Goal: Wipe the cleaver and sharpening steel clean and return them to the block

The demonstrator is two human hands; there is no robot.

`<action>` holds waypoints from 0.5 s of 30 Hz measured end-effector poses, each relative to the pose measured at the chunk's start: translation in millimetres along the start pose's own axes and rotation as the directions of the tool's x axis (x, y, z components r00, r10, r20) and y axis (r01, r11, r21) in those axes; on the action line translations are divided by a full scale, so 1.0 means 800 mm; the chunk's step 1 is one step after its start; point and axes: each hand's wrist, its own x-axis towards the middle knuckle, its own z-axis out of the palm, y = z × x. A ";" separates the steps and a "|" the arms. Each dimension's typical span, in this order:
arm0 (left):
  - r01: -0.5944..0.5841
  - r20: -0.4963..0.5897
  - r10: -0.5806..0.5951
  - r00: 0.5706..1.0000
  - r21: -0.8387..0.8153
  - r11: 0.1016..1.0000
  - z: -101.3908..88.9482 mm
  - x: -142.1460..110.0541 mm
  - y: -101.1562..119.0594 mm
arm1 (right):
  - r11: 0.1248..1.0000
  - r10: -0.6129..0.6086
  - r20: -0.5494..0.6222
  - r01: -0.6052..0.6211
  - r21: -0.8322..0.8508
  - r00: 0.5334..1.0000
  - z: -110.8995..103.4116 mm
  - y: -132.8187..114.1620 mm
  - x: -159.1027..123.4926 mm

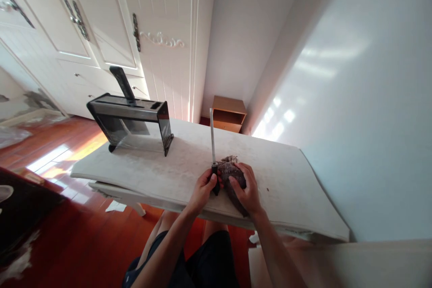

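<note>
My left hand [204, 189] is closed around the black handle of a sharpening steel [212, 137], whose slim grey rod points up and away from me. Just to the right, my right hand [248, 187] grips a bunched dark brown cloth [232, 173]. The cloth lies against the handle of the steel, and its lower end hangs toward the table's front edge. Farther back on the left stands a knife block [130, 104] with a metal top and see-through sides. One black-handled knife [122, 82] sits in it, its wide blade dimly visible inside.
The white table [270, 168] spans the space before me, its right side near a pale wall [378, 135]. A white wardrobe [165, 22] stands behind, with a small brown cabinet [229, 105] beside it. At lower left is a dark piece of furniture [30, 207] above the reddish floor [91, 243].
</note>
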 end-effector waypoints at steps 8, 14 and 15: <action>-0.046 -0.029 0.051 0.998 0.174 0.984 -0.002 -0.002 0.001 | 0.853 0.521 0.190 -0.514 -0.089 0.832 -0.021 0.012 0.005; -0.265 0.063 0.258 0.964 0.161 0.951 0.025 -0.002 0.026 | 0.618 0.746 0.066 -0.726 0.302 0.663 -0.038 -0.007 0.033; -0.279 0.074 0.271 0.960 0.163 0.946 0.030 -0.002 0.032 | 0.548 0.783 0.069 -0.737 0.395 0.618 -0.036 -0.010 0.033</action>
